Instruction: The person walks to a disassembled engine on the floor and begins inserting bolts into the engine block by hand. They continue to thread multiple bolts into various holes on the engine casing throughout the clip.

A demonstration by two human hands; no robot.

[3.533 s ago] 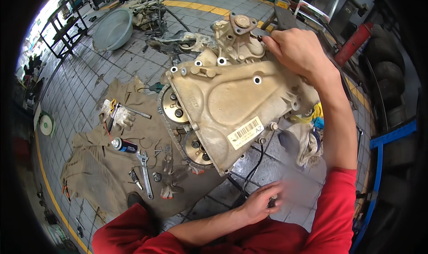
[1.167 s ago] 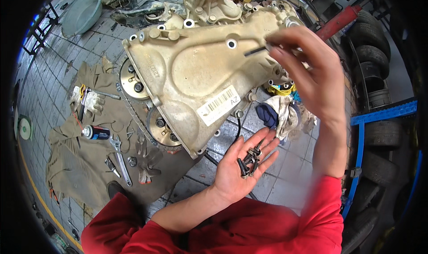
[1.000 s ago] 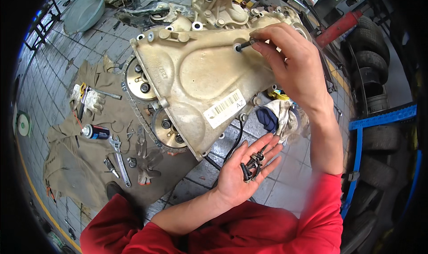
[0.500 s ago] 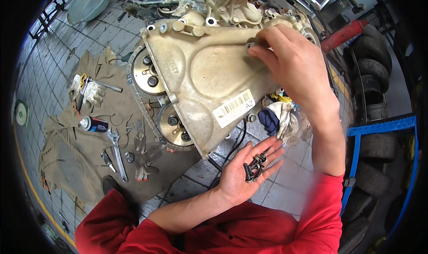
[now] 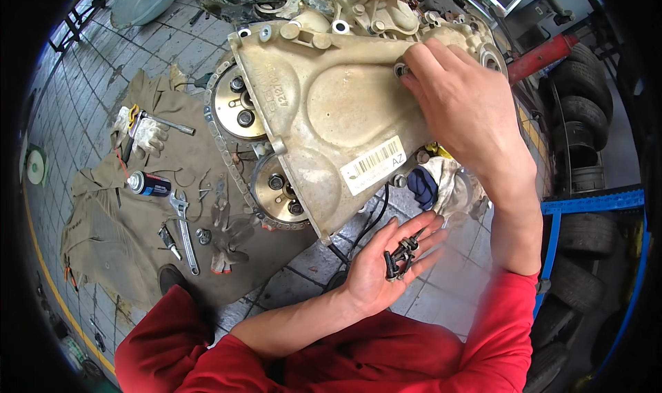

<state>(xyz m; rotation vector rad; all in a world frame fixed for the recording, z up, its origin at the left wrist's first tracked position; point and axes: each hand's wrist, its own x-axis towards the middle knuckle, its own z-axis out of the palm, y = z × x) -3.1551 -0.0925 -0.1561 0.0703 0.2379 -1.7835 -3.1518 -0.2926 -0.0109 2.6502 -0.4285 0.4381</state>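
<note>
An engine's pale metal timing cover (image 5: 348, 103), with a white barcode label (image 5: 373, 164), stands before me over a timing chain (image 5: 229, 162) and two round sprockets (image 5: 239, 103). My right hand (image 5: 462, 100) is over the cover's upper right, fingertips pinched together at a round boss (image 5: 400, 69) on its edge. What the fingertips hold, if anything, is hidden behind the hand. Palm up below the cover, my left hand (image 5: 376, 269) carries several small dark bolts (image 5: 402, 258) loosely, its fingers stretched out.
On the brown cloth (image 5: 124, 234) at left lie an adjustable wrench (image 5: 185, 234), a spray can (image 5: 148, 184), gloves (image 5: 147, 136) and a ratchet (image 5: 169, 123). Stacked tyres (image 5: 583, 117) and a blue frame (image 5: 593, 201) stand at right. Rags (image 5: 441, 186) lie below the engine.
The whole view has shifted slightly, so the engine shows a little further right and up. My right fingertips stay at the same boss; the left palm still carries the bolts.
</note>
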